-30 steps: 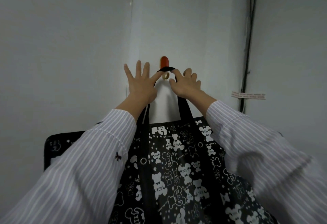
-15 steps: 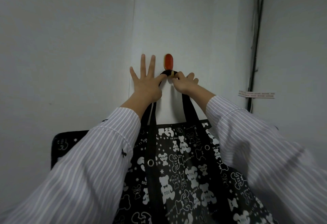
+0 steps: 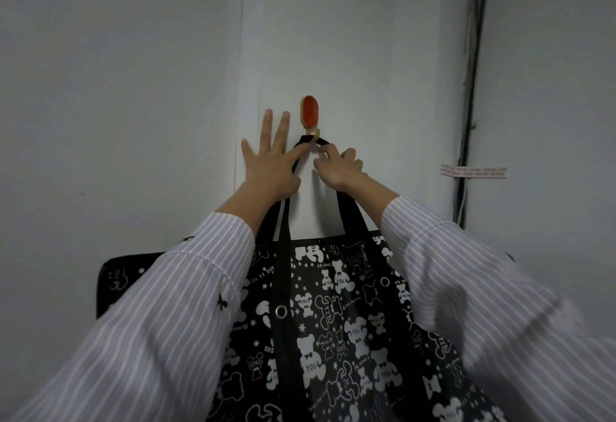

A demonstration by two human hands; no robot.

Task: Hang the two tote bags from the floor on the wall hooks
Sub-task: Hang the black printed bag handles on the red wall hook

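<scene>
Looping over the gold tip of the red wall hook (image 3: 310,115), the black strap (image 3: 283,228) comes up from the black tote bag (image 3: 333,338) with white bears. The bag sits against the wall (image 3: 366,54) at 6 o'clock from the hook. The left hand (image 3: 270,168) has its fingers spread wide, and its pointer finger lies along the strap at 8 o'clock from the hook. The right hand (image 3: 336,168) is curled and pinches the strap at 4 o'clock, just beside the hook. A second black bag (image 3: 113,281) peeks out at 9 o'clock behind the left striped sleeve (image 3: 166,305). Dark cables (image 3: 470,88) run down the wall at 3 o'clock, with tape (image 3: 473,171) stuck across them.
</scene>
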